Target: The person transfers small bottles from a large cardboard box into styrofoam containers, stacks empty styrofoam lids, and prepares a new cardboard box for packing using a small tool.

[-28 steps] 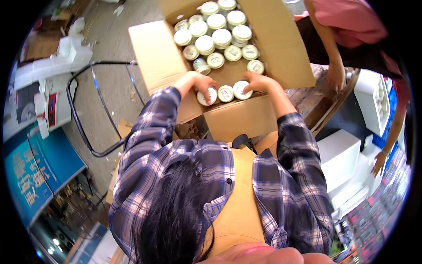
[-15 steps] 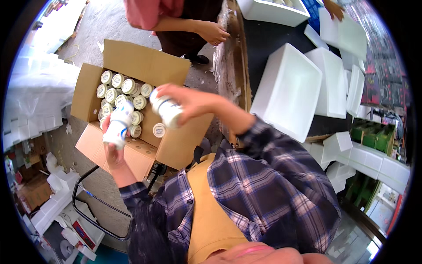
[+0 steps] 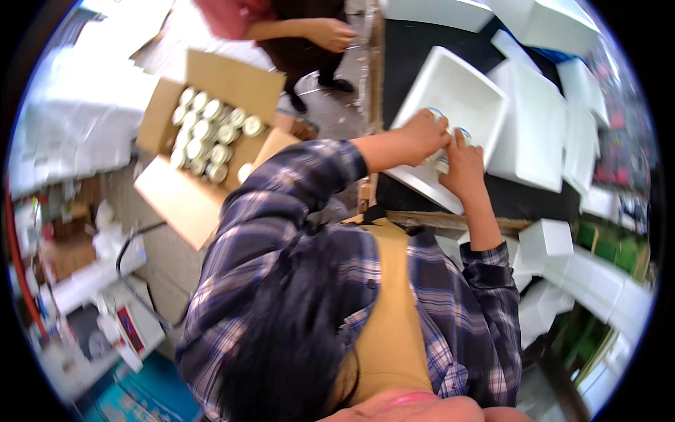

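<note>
Both my hands are inside a white foam box (image 3: 480,90) on the black tabletop. My left hand (image 3: 422,136) is closed around a white bottle (image 3: 436,112), mostly hidden by the fingers. Close beside it, my right hand (image 3: 465,166) grips another white bottle (image 3: 441,166) with blue print; the fingers cover much of it. To the left stands an opened cardboard box (image 3: 177,202), its flaps spread. Several similar white bottles (image 3: 202,131) with pale lids stand in it.
More white foam boxes (image 3: 529,119) crowd the table (image 3: 415,53) to the right. Across from me, another person's hand (image 3: 330,34) hangs near the table's wooden edge (image 3: 373,84). A black metal handle (image 3: 133,278) curves up below the cardboard box.
My hands have carried the two bottles from over the cardboard box rightward into the foam box. My body and view have turned with them. Foam boxes at the far right have shifted.
</note>
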`<control>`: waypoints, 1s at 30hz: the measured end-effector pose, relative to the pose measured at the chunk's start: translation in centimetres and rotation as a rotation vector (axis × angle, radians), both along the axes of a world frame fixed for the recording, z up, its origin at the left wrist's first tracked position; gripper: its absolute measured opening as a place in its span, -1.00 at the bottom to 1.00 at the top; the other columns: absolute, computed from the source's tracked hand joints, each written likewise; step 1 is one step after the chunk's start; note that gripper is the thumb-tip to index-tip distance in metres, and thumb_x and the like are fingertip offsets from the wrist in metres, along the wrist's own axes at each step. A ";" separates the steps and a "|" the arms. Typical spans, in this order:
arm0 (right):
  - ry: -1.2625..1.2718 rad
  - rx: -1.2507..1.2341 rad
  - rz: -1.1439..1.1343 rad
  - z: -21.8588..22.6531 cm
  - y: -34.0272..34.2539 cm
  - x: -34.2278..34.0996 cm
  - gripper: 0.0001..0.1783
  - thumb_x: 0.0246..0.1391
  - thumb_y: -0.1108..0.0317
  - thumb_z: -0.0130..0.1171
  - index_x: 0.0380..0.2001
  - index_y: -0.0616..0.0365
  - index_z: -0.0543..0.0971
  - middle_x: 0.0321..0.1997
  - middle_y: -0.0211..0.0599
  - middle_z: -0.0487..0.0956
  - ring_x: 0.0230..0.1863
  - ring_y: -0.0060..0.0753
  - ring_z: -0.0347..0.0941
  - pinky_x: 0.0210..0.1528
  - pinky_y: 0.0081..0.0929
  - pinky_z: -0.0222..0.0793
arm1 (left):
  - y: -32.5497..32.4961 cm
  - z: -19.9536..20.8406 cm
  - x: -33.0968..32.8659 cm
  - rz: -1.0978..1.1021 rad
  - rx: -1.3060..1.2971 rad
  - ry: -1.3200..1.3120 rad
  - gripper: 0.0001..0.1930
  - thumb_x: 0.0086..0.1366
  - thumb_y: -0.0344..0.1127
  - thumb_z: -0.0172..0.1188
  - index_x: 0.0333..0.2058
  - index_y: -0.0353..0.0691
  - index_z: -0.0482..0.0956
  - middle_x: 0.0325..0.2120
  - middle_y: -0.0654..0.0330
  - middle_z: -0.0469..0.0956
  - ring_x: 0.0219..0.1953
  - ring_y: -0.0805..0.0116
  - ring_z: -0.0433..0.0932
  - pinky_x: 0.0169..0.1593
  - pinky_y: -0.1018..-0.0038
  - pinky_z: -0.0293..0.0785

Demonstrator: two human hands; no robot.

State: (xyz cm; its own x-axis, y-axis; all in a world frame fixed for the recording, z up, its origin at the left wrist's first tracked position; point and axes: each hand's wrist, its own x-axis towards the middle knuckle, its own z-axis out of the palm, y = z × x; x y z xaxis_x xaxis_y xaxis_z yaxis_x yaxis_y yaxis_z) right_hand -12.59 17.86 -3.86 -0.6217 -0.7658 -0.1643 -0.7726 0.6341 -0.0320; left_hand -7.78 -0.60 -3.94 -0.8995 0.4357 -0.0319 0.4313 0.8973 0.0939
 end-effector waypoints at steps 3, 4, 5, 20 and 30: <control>-0.096 0.289 0.067 -0.2 -1.0 0.7 0.06 -0.45 0.01 0.56 0.22 0.06 0.38 0.45 -0.03 0.24 0.27 0.07 0.38 0.36 0.37 -0.02 | 1.1 -7.9 0.9 0.049 -0.134 0.048 -0.65 -0.11 -0.18 0.38 -0.28 -0.15 0.72 -0.19 0.02 0.64 0.07 0.06 0.51 0.25 -0.12 0.24; -0.099 0.239 0.112 -0.4 -0.3 0.1 0.14 -0.50 -0.05 0.57 0.27 0.04 0.35 0.46 -0.03 0.22 0.31 0.13 0.34 0.37 0.34 -0.03 | 1.1 -7.7 0.7 0.016 0.001 0.004 -0.72 -0.16 -0.17 0.39 -0.41 -0.12 0.73 -0.26 0.05 0.65 0.01 0.04 0.54 0.31 -0.18 0.17; -0.109 0.301 0.122 0.8 -0.3 0.0 0.15 -0.47 -0.03 0.57 0.30 0.03 0.33 0.48 -0.05 0.20 0.32 0.21 0.31 0.39 0.30 -0.03 | 0.7 -4.6 1.2 -0.052 0.025 -0.083 -0.74 -0.17 -0.11 0.43 -0.48 -0.08 0.72 -0.33 0.08 0.64 -0.05 0.03 0.57 0.32 -0.18 0.16; -0.405 -0.179 0.751 -4.1 -40.0 19.6 -0.71 0.09 0.38 0.21 -0.13 0.30 0.56 -0.04 0.04 0.59 0.01 0.09 0.56 0.03 -0.16 0.50 | -31.1 -12.1 41.6 1.766 0.111 -0.181 -0.49 0.18 -0.19 0.33 0.04 -0.32 0.47 0.00 -0.19 0.49 0.08 -0.10 0.52 0.09 0.17 0.52; -0.083 0.170 0.637 -18.7 -48.8 23.4 -0.45 -0.18 0.41 0.38 -0.05 0.30 0.48 0.08 0.09 0.47 -0.06 -0.01 0.62 -0.07 -0.22 0.59 | -33.7 -12.8 46.1 1.692 0.637 -0.038 -0.76 0.15 -0.27 0.36 -0.42 -0.38 0.63 -0.42 -0.03 0.67 -0.36 0.24 0.68 -0.28 0.33 0.60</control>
State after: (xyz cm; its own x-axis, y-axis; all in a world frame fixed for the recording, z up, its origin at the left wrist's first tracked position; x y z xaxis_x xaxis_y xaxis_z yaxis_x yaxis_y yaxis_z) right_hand 10.77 -30.93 -22.54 -0.0364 -0.9387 -0.3429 -0.9973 0.0560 -0.0474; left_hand 38.34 -34.26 -16.71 -0.3390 -0.9003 -0.2731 -0.8233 0.1434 0.5491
